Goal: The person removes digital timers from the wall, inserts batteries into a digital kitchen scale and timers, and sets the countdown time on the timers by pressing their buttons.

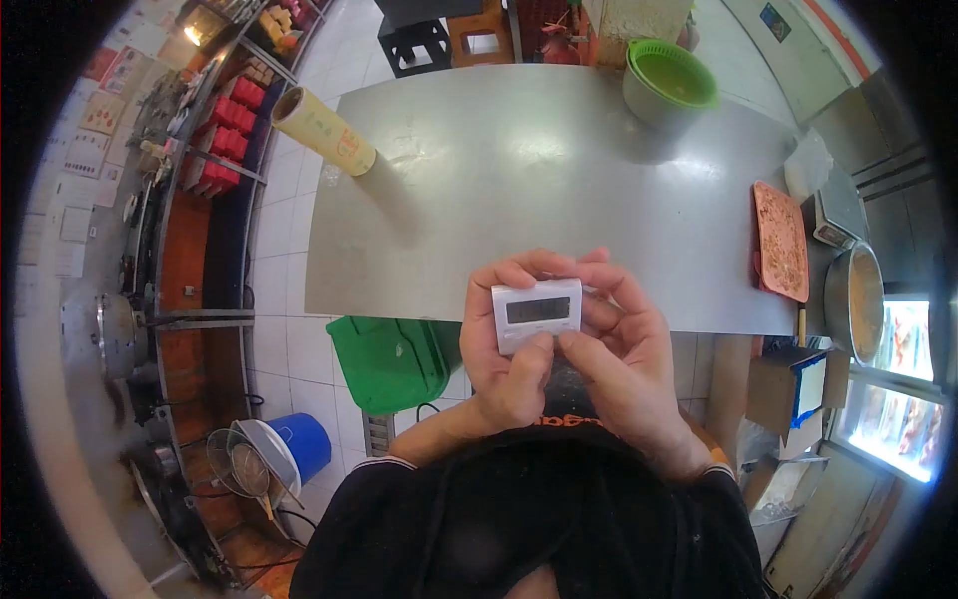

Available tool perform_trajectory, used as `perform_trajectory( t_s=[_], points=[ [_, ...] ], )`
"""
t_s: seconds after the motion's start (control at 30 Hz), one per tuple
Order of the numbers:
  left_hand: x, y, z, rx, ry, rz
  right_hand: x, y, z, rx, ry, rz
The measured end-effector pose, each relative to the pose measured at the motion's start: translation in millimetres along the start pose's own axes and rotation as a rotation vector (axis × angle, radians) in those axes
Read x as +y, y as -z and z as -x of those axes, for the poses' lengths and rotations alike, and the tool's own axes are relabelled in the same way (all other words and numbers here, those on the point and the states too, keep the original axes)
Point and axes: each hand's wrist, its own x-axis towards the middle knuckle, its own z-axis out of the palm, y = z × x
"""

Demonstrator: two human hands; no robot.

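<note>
A small white digital timer [537,313] with a grey display is held up in front of my body, near the table's front edge. My left hand [504,349] is closed around its left side, with fingers behind the top and the thumb low on its front. On the other side, my right hand [629,349] cups the timer's right edge, its thumb pressing at the lower front by the buttons. The digits on the display are too faint to read. Below the hands is the steel table [479,200].
A roll of plastic wrap [324,132] stands at the table's left. A green colander in a pale bucket [671,85] sits at the back right. Along the right are an orange tray [780,240], a scale [838,217] and a metal bowl [854,299]. A green bin [389,364] stands below.
</note>
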Motion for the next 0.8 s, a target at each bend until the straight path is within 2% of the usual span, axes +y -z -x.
perform_trajectory(
  t_s=[0.3, 0.37, 0.47, 0.5, 0.6, 0.63, 0.7, 0.73, 0.8],
  points=[
    [6.9, -5.1, 8.7, 0.04, 0.033, -0.032, 3.1, -2.5, 5.9, -0.014, 0.016, -0.024],
    [13.3, -6.9, 10.4, 0.047, -0.01, -0.038, 1.3, -2.5, 7.0, -0.103, 0.065, 0.021],
    [17.1, -15.6, 10.9, 0.074, -0.083, -0.019, -17.4, -30.1, 12.8, -0.221, 0.08, -0.222],
    [19.0, -15.4, 12.2, 0.091, -0.087, -0.015, -20.5, -37.7, 12.8, -0.274, 0.228, -0.162],
    [18.8, -8.2, 16.1, 0.139, -0.061, -0.009, -18.2, -66.7, 13.5, -0.478, 0.858, -0.009],
    [21.3, -5.7, 16.1, 0.154, -0.058, -0.017, -6.9, -86.5, 7.8, -0.533, 0.906, -0.08],
    [20.2, -1.2, 17.0, 0.175, -0.038, -0.019, -20.4, -92.4, 10.7, -0.594, 0.949, -0.166],
    [19.5, -0.2, 18.1, 0.183, -0.029, -0.019, -30.7, -84.1, 23.0, -0.661, 0.788, -0.11],
    [19.5, 2.7, 19.7, 0.203, -0.009, -0.024, -31.8, -84.2, 29.1, -0.74, 0.614, -0.066]
  ],
)
